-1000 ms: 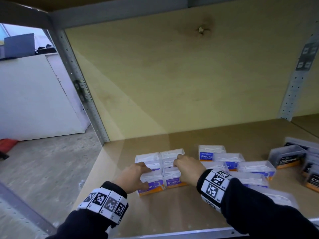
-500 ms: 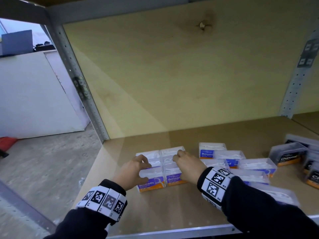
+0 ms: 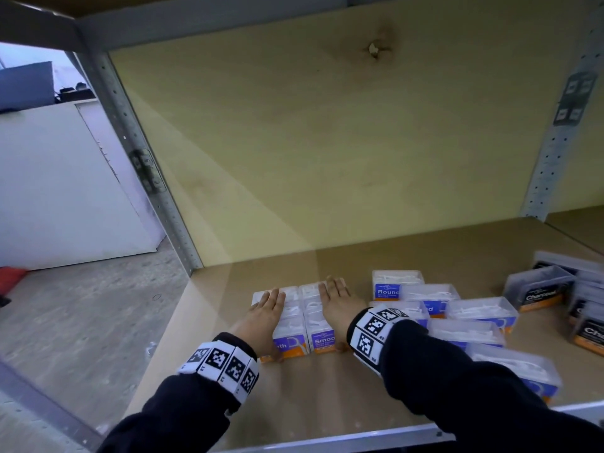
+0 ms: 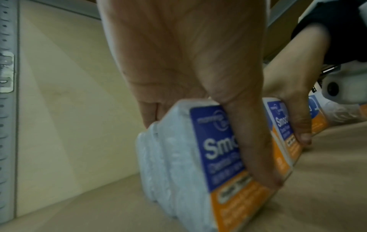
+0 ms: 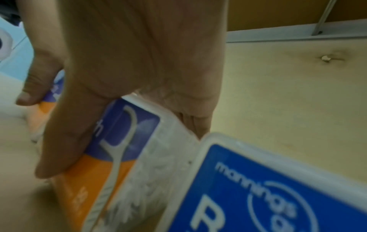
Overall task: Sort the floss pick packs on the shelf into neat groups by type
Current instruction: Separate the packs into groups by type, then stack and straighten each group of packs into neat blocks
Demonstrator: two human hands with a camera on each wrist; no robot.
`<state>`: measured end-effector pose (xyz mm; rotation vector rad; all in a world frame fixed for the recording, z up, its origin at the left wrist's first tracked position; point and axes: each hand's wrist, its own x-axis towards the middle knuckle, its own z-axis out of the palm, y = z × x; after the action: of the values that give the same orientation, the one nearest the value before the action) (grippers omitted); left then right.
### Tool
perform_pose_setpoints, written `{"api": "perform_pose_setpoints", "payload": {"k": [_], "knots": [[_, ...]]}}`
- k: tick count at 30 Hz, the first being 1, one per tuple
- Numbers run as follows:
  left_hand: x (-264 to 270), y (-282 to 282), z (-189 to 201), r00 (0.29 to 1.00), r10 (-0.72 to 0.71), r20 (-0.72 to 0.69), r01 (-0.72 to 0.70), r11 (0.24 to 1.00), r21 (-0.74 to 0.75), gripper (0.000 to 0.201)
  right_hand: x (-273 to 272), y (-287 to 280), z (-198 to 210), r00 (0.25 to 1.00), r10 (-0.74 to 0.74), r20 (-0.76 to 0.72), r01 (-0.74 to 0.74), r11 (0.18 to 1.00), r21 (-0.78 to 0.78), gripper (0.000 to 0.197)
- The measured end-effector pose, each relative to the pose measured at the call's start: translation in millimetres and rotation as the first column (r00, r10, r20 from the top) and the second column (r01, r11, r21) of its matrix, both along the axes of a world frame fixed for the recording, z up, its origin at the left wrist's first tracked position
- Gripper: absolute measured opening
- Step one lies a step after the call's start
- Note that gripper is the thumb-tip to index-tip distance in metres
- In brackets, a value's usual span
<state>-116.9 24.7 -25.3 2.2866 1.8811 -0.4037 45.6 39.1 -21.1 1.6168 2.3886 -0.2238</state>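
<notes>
Several clear Smooth floss pick packs (image 3: pixel 291 344) with purple-and-orange labels stand in two tight columns at the shelf's front left. My left hand (image 3: pixel 269 305) lies flat on the left column, fingers straight. Its thumb (image 4: pixel 252 141) runs down the front label of a Smooth pack (image 4: pixel 210 149). My right hand (image 3: pixel 335 299) lies flat on the right column (image 3: pixel 322 341), thumb (image 5: pixel 65 141) down that pack's front (image 5: pixel 127 141). Blue-labelled Round packs (image 3: pixel 389 287) lie loosely just to the right, one (image 5: pixel 258 188) close beside my right hand (image 5: pixel 129 62).
Dark Charcoal packs (image 3: pixel 539 291) are clustered at the far right of the shelf. A perforated metal upright (image 3: pixel 130 152) bounds the shelf on the left, and a metal lip (image 3: pixel 327 439) runs along the front edge. The wooden back panel (image 3: pixel 327 142) stands behind the packs.
Both hands had curled fingers on the Smooth packs; now the fingers are stretched out flat over the tops and reach further back. The two columns sit closer together.
</notes>
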Motion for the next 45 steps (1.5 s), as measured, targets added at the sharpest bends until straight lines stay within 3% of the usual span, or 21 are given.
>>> {"api": "perform_pose_setpoints", "payload": {"k": [7, 30, 39, 45], "knots": [[-6, 3, -1, 0.997, 0.001, 0.077, -0.001, 1.000, 0.003, 0.115, -2, 0, 2, 1.000, -0.023, -0.015, 0.022, 0.999, -0.045, 0.062], [-7, 4, -5, 0.995, 0.000, 0.098, -0.004, 0.999, 0.044, 0.114, -6, -1, -6, 0.997, -0.045, -0.063, 0.042, 0.998, -0.049, 0.069], [-8, -9, 2, 0.999, -0.045, 0.003, 0.045, 0.995, 0.092, 0.114, 4, -4, -3, 0.993, 0.021, -0.120, -0.021, 1.000, -0.001, 0.111], [6, -40, 19, 0.983, -0.085, 0.161, 0.054, 0.981, 0.184, 0.097, 48, -38, 23, 0.882, 0.105, -0.459, -0.093, 0.994, 0.048, 0.071]]}}
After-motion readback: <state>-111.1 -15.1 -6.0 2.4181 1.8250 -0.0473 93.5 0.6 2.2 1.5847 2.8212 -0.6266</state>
